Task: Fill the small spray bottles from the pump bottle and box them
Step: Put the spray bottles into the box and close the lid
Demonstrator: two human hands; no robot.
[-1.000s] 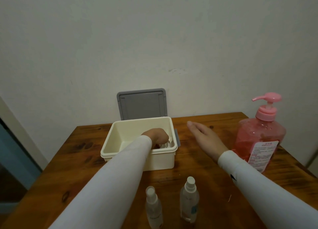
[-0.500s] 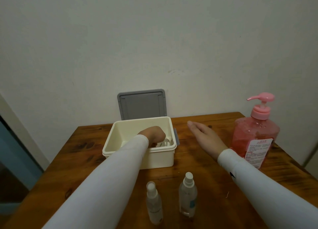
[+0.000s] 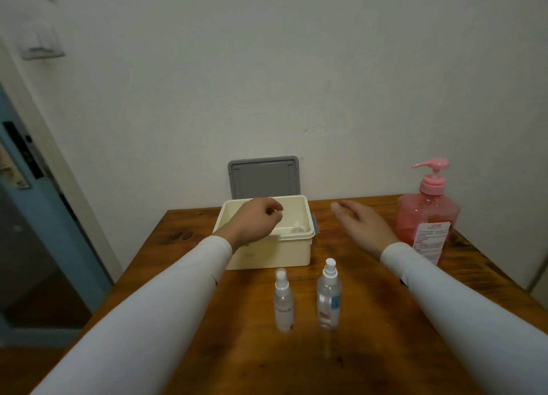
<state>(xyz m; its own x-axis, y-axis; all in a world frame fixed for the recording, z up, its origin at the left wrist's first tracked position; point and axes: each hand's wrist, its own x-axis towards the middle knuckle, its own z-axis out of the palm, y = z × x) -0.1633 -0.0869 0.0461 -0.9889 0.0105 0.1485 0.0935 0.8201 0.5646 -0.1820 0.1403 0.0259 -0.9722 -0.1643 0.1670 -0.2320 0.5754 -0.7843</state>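
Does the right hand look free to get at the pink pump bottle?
Probably yes: the right hand lies open and empty on the wooden table, and nothing stands between it and the pink pump bottle beside it.

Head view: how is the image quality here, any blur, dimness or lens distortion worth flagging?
Head view: dim, flat indoor light with a soft focus overall; the two small spray bottles look smeared, their labels unreadable. Wide-angle bending shows at the left edge, where the door frame leans. No harsh glare; the pump bottle stays fairly clear, and the item inside the cream box is too blurred to identify.
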